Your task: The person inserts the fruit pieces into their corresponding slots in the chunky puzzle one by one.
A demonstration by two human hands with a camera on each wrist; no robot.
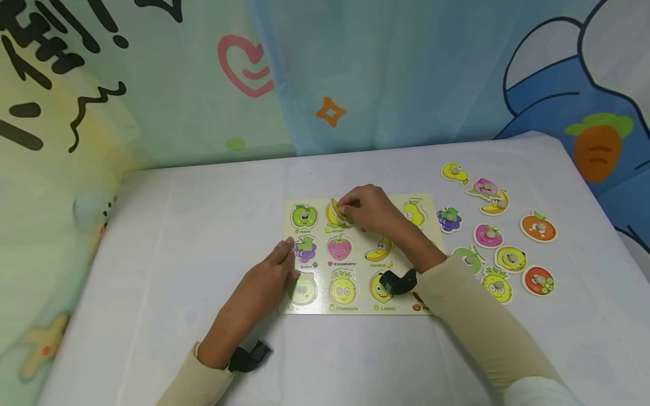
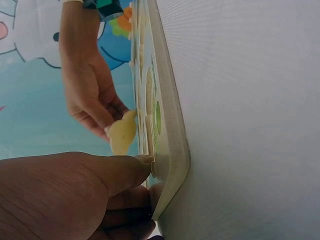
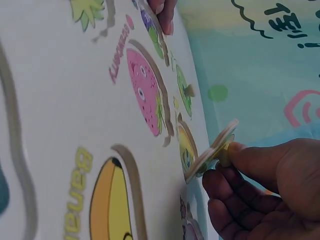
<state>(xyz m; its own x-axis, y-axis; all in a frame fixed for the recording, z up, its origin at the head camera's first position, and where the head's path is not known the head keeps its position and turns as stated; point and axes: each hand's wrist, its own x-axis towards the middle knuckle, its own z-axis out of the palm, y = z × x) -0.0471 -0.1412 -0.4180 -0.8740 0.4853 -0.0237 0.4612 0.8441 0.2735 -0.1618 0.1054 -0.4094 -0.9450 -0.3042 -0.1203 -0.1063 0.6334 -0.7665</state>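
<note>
A wooden fruit puzzle board [image 1: 363, 282] lies on the white table. My right hand [image 1: 373, 210] pinches a small knob on a yellow fruit-shaped piece [image 3: 212, 152]. That piece is tilted over a yellow fruit recess in the top row, its lower edge at or near the board. Along the board's left edge, my left hand [image 1: 269, 279] rests with thumb and fingers touching it, beside the grape picture [image 1: 306, 248]. The left wrist view shows the left thumb [image 2: 125, 170] on the board and the raised yellow piece [image 2: 123, 134] beyond it. A green apple piece [image 1: 304, 216] with a knob sits at the top left.
Several loose knobbed fruit pieces lie right of the board, among them grapes [image 1: 449, 220], an orange [image 1: 538, 226], a tomato [image 1: 538, 281] and a pineapple [image 1: 497, 285]. A banana piece [image 1: 495, 203] touches or overlaps a peach piece [image 1: 484, 188]. A printed curtain [image 1: 406, 73] stands behind the table.
</note>
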